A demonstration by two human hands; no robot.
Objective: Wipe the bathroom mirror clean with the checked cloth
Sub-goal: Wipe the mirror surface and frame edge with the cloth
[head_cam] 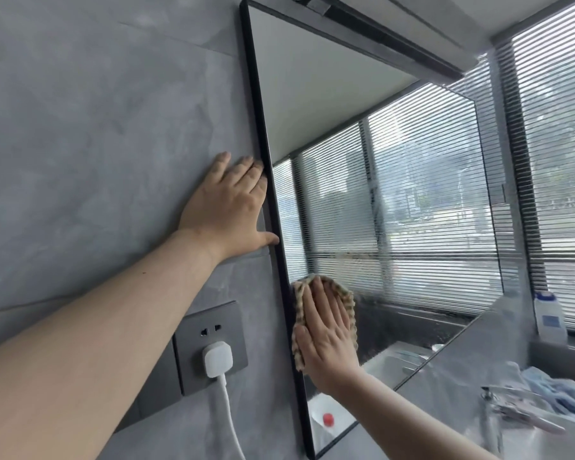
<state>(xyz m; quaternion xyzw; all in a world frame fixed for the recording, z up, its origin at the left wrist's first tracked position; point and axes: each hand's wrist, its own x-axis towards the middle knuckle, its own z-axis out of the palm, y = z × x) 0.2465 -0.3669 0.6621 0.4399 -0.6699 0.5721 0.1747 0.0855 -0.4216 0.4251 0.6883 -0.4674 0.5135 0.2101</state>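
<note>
Head view, the only one I have. My right hand (pixel 326 330) lies flat, fingers together and extended, palm pressing the checked cloth (pixel 347 302) against the mirror (pixel 395 210). It is not a pinch or a fist: the cloth is pinned between palm and glass, with its edges showing above the fingertips and along both sides of the hand. The contact sits low on the glass, just beside the mirror's black frame (pixel 263 134) on the left side.

My left hand (pixel 228 207) is spread open on the grey wall (pixel 80 127), holding nothing. Its fingertips and thumb touch the outer edge of the frame, higher up than the cloth. I read it as a brace.

Key relation: nearly all the unwiped glass lies up and to the right of the cloth. A misty, streaked band with droplets runs across the middle of the mirror, just above and right of the fingertips, and a vertical smear stands higher. The mirror's long axis runs upward along the frame. The right hand is the nearer one and already on the glass.

Judgement: the next stroke should go away from the frame, rightward and upward through the streaked band. A wall socket (pixel 210 346) with a white plug (pixel 217 358) sits below left, clear of that path.
</note>
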